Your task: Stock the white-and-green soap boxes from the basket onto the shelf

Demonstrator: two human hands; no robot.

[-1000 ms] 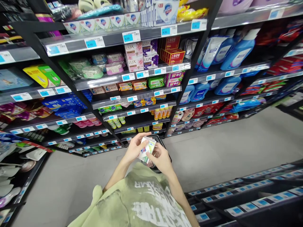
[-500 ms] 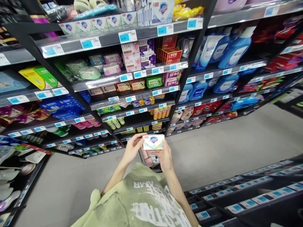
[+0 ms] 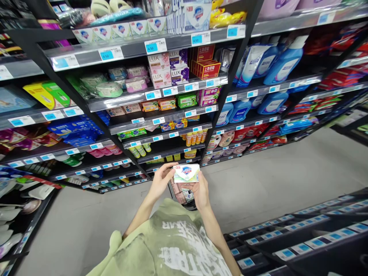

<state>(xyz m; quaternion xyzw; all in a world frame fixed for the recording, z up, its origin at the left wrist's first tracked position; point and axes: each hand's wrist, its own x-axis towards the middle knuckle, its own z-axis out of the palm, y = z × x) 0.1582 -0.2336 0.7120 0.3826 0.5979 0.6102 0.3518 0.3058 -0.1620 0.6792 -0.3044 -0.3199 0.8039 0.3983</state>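
A white and pale green soap box (image 3: 186, 174) with a blue and red shield logo is held level in front of my body, its printed face turned up toward me. My left hand (image 3: 161, 179) grips its left end, thumb at the near side. At the right end, my right hand (image 3: 201, 190) is closed on the box, with fingers reaching underneath. Below the box, partly covered by it and my hands, is a container of pink and white boxes (image 3: 179, 194) near the floor.
Ahead stands a shelf of soaps, with a row of similar soap boxes (image 3: 122, 30) on an upper level and LUX boxes (image 3: 160, 69) below. Blue bottles (image 3: 284, 61) fill shelves to the right. Grey floor (image 3: 258, 172) extends rightward. Dark racks (image 3: 287, 234) stand at lower right.
Both hands keep the soap box in almost the same place. The view has shifted very slightly.
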